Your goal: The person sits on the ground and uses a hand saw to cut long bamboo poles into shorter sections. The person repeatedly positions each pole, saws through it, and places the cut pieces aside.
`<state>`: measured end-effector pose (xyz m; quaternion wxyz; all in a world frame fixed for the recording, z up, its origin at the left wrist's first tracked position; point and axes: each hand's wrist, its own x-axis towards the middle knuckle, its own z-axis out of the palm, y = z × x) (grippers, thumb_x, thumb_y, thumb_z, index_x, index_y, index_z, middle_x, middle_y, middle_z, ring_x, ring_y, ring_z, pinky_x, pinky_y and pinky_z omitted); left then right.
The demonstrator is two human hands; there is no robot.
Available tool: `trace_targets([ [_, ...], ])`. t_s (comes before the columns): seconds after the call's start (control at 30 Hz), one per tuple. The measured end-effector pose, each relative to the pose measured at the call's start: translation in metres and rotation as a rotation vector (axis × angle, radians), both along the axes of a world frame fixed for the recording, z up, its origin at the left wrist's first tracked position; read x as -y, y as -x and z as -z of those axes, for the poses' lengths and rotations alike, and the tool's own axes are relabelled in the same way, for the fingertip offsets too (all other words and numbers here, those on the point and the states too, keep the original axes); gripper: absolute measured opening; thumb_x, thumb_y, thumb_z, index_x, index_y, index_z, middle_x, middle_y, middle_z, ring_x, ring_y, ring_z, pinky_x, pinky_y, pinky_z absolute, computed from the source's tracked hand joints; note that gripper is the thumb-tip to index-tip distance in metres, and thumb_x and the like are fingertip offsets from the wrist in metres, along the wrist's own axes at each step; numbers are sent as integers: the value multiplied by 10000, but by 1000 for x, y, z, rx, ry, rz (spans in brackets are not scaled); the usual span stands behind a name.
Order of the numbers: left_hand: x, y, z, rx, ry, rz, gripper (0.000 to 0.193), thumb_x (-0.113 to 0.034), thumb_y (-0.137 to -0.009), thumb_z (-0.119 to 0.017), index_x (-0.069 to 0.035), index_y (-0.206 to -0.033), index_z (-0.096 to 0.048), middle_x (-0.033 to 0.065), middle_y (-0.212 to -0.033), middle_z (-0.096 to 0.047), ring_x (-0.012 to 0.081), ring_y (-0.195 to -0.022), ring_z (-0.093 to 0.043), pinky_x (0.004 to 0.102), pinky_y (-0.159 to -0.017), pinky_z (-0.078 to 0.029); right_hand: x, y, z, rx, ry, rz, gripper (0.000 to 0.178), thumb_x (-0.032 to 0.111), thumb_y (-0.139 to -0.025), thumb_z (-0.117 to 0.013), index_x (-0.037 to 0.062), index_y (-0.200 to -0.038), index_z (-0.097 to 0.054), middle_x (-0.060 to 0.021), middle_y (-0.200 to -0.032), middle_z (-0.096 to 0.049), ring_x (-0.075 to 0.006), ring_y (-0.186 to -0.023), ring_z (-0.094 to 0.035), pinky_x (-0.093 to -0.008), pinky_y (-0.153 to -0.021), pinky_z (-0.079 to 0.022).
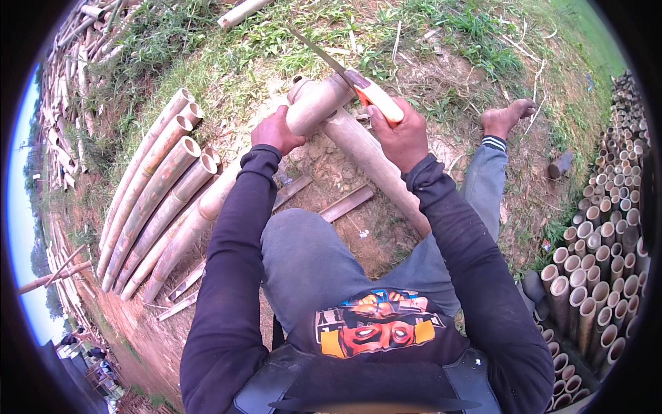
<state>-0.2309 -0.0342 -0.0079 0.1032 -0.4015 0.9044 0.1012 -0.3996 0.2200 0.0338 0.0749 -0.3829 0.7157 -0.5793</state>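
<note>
My right hand (401, 134) is closed round the orange and white handle of a hand saw (378, 102). Its long thin blade points up and to the left, lying by the far end of a thick bamboo pole (318, 106). My left hand (276, 131) grips this pole just short of that end, fingers wrapped round its side. The pole slants down to the left beside my left forearm. Under its far end lies a second bamboo pole (369, 155), which slopes down to the right toward my leg.
Several cut bamboo poles (157, 176) lie side by side at left. Upright bamboo tubes (598, 276) stand packed together at right. Flat wooden strips (347, 203) lie on the dirt before my knee. My bare foot (507, 119) rests on the ground at right. More bamboo is heaped far left.
</note>
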Motion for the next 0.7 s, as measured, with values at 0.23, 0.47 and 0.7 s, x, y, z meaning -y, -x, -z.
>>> trace_targets([
  [0.23,2,4,-7,52,-56,-11,855,-490,-700,-911,-132,-1399,-573,189,-1168,-776,380,-1085,-760,494,-941,-607,-114,-34,3,101,-81,45,194,72,-955,-799,-13,-1097,-698,-118,-830,-744,-182,-698,-731,-333,-652,-562],
  [0.47,3,-1,3,27,-33,-3,896,-493,-685,-899,-130,-1434,-567,201,-1152,-773,391,-1060,-759,498,-921,-607,-81,-25,-7,51,61,-14,185,80,-958,-803,-9,-1091,-708,-108,-797,-738,-182,-653,-698,-333,-625,-555],
  [0.7,0,2,-10,21,-52,-1,859,-521,-704,-914,-133,-1392,-578,188,-1176,-774,379,-1091,-758,497,-937,-608,-35,-5,17,13,-26,6,223,209,-979,-803,22,-1027,-689,-140,-750,-707,-246,-639,-716,-364,-598,-536],
])
